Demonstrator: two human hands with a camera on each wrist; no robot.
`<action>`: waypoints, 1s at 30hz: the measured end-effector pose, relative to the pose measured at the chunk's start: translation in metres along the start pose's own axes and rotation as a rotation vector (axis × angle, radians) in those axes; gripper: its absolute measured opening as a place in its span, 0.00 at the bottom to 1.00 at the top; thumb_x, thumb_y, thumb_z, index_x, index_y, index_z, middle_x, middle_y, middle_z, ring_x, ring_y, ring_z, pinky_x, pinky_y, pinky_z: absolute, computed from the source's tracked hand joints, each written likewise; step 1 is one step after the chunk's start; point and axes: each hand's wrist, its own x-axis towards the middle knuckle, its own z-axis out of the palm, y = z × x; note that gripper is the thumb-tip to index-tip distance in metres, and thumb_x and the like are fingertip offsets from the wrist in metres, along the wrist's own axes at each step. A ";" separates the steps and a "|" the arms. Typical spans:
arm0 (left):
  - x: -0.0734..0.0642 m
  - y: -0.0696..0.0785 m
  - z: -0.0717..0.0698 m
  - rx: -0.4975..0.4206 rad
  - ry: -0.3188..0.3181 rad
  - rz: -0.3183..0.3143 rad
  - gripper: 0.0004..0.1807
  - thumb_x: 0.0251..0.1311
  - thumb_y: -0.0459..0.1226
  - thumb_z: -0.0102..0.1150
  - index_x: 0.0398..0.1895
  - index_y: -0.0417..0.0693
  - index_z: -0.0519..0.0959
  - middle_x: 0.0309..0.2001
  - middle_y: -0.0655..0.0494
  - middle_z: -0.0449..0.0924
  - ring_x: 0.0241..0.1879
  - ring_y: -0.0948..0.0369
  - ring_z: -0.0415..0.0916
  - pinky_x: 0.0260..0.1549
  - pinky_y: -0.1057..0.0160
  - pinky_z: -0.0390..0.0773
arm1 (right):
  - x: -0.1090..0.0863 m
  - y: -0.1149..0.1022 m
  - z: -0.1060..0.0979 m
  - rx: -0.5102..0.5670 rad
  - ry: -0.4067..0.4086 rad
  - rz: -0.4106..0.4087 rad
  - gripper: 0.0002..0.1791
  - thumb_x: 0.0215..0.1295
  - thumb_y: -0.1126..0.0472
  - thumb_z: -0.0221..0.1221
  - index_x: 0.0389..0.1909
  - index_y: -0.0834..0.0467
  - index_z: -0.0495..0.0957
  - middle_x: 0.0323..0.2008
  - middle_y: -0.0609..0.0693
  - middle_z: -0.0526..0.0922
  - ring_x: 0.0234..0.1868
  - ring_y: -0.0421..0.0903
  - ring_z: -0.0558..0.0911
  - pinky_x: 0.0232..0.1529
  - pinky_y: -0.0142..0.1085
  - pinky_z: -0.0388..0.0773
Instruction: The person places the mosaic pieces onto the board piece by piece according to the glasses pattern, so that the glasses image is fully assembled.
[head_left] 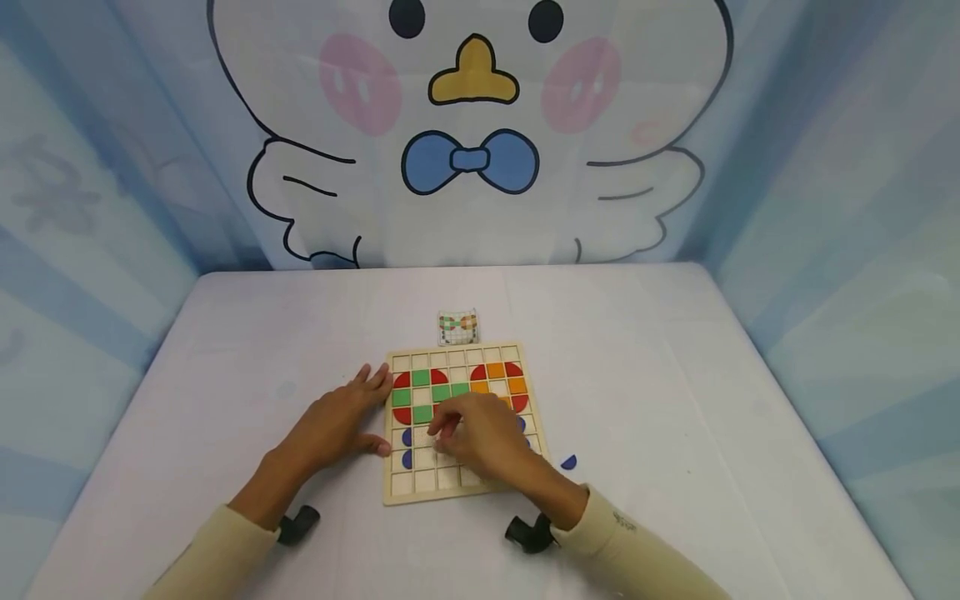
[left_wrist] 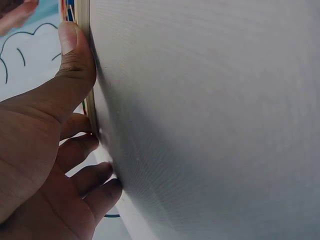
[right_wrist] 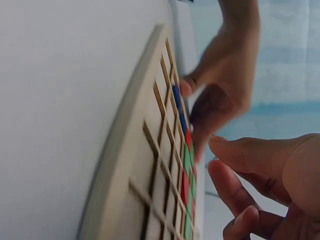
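A square wooden grid board [head_left: 402,482] lies on the table. Green squares [head_left: 421,377] and red rounded pieces [head_left: 402,415] fill cells at its upper left; orange squares [head_left: 495,370] and more red pieces sit at its upper right. Blue half-round pieces [head_left: 407,459] lie along both lower sides. My left hand [head_left: 330,423] rests at the board's left side, thumb and fingertips against its edge [left_wrist: 85,20]. Over the middle of the board is my right hand [head_left: 483,437], fingers bent. In the right wrist view, its thumb [right_wrist: 240,152] and forefinger stand slightly apart with nothing visible between them.
A small picture card [head_left: 457,327] lies just behind the board. One loose blue piece [head_left: 569,462] is on the white tablecloth [head_left: 675,400], right of the board. Dark wrist devices [head_left: 530,533] show at both wrists. A printed curtain [head_left: 472,225] hangs behind the table.
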 end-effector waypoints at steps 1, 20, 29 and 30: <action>0.000 0.000 0.000 -0.001 -0.003 -0.006 0.61 0.46 0.53 0.83 0.83 0.45 0.61 0.84 0.45 0.56 0.83 0.39 0.53 0.72 0.33 0.70 | -0.003 0.004 -0.006 -0.003 0.014 0.014 0.06 0.61 0.60 0.77 0.35 0.46 0.90 0.25 0.34 0.81 0.35 0.39 0.79 0.35 0.34 0.74; -0.001 0.002 0.001 0.017 0.002 -0.018 0.62 0.46 0.53 0.83 0.83 0.45 0.60 0.84 0.46 0.55 0.84 0.39 0.53 0.72 0.33 0.71 | -0.081 0.093 -0.080 -0.151 0.074 0.314 0.10 0.54 0.63 0.80 0.34 0.46 0.92 0.37 0.41 0.91 0.44 0.46 0.82 0.47 0.46 0.81; -0.002 0.003 -0.001 0.021 0.000 -0.016 0.61 0.48 0.53 0.82 0.83 0.46 0.60 0.84 0.46 0.56 0.83 0.39 0.54 0.71 0.33 0.71 | -0.089 0.100 -0.073 -0.182 0.066 0.253 0.13 0.51 0.64 0.81 0.28 0.43 0.89 0.30 0.35 0.86 0.48 0.46 0.86 0.58 0.56 0.81; -0.002 0.003 -0.001 0.018 -0.002 -0.017 0.61 0.48 0.53 0.82 0.83 0.46 0.60 0.84 0.46 0.56 0.83 0.39 0.54 0.72 0.33 0.71 | -0.090 0.100 -0.073 -0.197 0.064 0.248 0.13 0.51 0.64 0.81 0.28 0.43 0.89 0.29 0.35 0.85 0.46 0.44 0.85 0.57 0.55 0.81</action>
